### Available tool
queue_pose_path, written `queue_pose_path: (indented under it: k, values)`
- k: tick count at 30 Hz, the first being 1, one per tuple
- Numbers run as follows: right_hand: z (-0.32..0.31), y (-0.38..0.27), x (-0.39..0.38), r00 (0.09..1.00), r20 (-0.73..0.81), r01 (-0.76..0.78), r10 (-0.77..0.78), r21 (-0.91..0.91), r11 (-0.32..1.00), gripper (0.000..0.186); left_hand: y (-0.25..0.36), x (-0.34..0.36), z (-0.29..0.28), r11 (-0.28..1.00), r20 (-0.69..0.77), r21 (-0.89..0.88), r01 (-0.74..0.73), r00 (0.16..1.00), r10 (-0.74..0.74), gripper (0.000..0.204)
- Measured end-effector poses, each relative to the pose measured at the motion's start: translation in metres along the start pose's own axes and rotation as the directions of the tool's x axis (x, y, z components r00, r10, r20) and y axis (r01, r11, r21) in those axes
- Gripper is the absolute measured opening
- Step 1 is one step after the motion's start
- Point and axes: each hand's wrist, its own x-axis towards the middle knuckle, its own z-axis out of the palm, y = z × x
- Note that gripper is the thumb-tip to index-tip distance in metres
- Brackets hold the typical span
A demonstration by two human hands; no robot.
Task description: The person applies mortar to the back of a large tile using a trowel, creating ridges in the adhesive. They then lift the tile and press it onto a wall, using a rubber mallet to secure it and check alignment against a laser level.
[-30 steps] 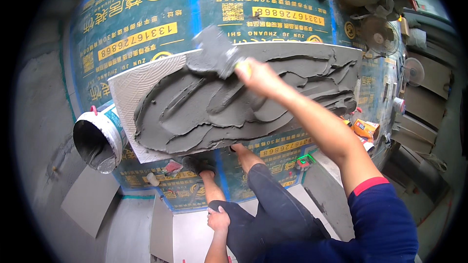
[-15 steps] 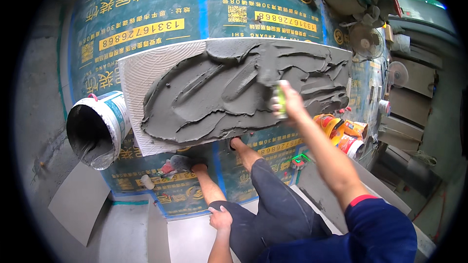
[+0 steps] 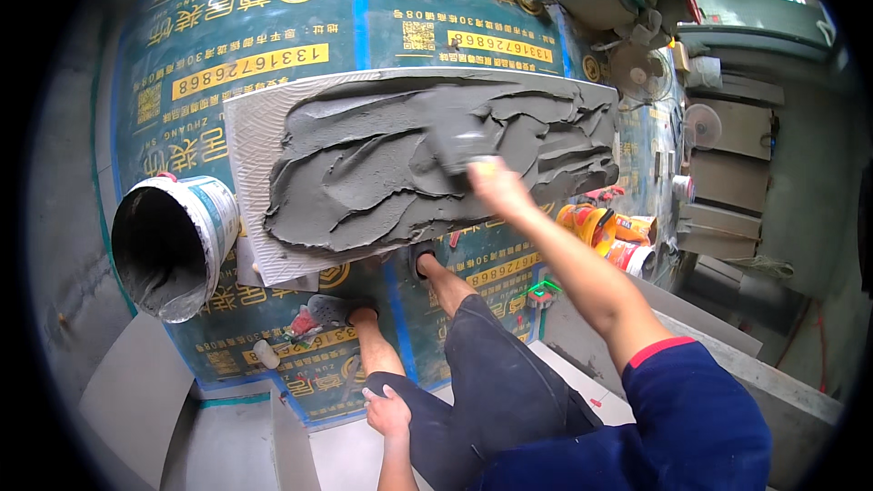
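Note:
My right hand is wrapped round the yellow-green handle of a trowel, whose blade is smeared by motion and lies on the wet grey mortar. This mortar covers most of a long pale tile in uneven ridges, leaving the tile's grooved face bare along the left end. My left hand rests on my left thigh by the knee, empty, with the thumb and a finger apart; its other fingers are partly hidden.
A white bucket lies tipped at the left, mortar inside. Printed green sheeting with blue tape covers the floor. A small green-framed device, orange and red packages and two fans are at the right. Grey tiles lean lower left.
My right hand has drawn the trowel to the left across the mortar, smoothing its upper left part. The view has shifted slightly; my left hand stays on my thigh.

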Motion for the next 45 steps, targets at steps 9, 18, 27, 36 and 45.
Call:
queue_pose_path:
  k: [9, 18, 27, 36, 45]
  values:
    - [0.065, -0.008, -0.045, 0.925, 0.367, -0.358, 0.100, 0.751, 0.556, 0.052, -0.010, 0.002, 0.015, 1.000, -0.022, 0.026, 0.012, 1.000, -0.012, 0.057]
    - [0.119, -0.075, -0.088, 0.746, 0.327, 0.566, -0.580, 0.146, 0.811, 0.052, -0.018, 0.003, 0.012, 1.000, 0.002, -0.018, -0.012, 1.000, 0.012, 0.057]
    - [0.042, -0.147, 0.020, 0.485, 0.255, 0.799, -0.837, -0.518, 0.305, 0.038, -0.016, 0.000, 0.018, 0.998, 0.027, -0.058, 0.014, 1.000, -0.012, 0.058]
    - [0.045, -0.074, -0.050, 0.718, 0.504, 0.682, -0.481, -0.370, 0.631, 0.045, -0.024, -0.004, 0.030, 0.994, 0.007, -0.110, 0.021, 1.000, -0.021, 0.054]
    - [0.034, -0.156, 0.008, 0.760, 0.192, 0.631, -0.621, -0.448, 0.634, 0.047, -0.013, -0.001, 0.028, 0.997, -0.030, -0.072, 0.013, 0.999, -0.015, 0.052]
